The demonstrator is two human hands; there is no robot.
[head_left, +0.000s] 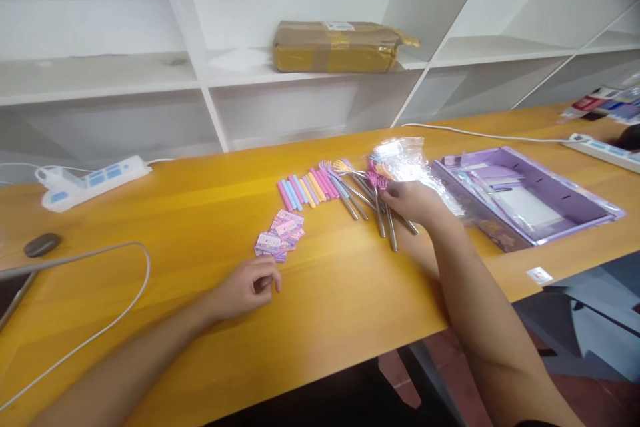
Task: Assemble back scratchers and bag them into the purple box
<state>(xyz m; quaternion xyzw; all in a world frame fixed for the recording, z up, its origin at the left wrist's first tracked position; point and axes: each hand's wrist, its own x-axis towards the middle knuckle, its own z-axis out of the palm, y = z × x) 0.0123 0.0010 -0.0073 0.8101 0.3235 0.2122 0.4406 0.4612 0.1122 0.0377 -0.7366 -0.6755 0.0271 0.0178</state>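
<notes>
My right hand (417, 202) rests on the wooden table (200, 213), fingers curled over a bundle of metal-handled tools with pink, purple and yellow heads (370, 190), beside a crinkled clear plastic bag (407, 160). A row of pastel sticks (307, 190) lies just left of them. My left hand (247, 288) lies on the table with fingers loosely curled and nothing visible in it, just below a small pile of pink and purple cards (280, 235).
A purple tray box (530, 197) sits at the right. Power strips lie at far left (90, 180) and far right (600, 149), a grey cable (115, 320) loops at left, a dark oval object (43, 244) beside it. A taped cardboard parcel (337, 47) sits on white shelving.
</notes>
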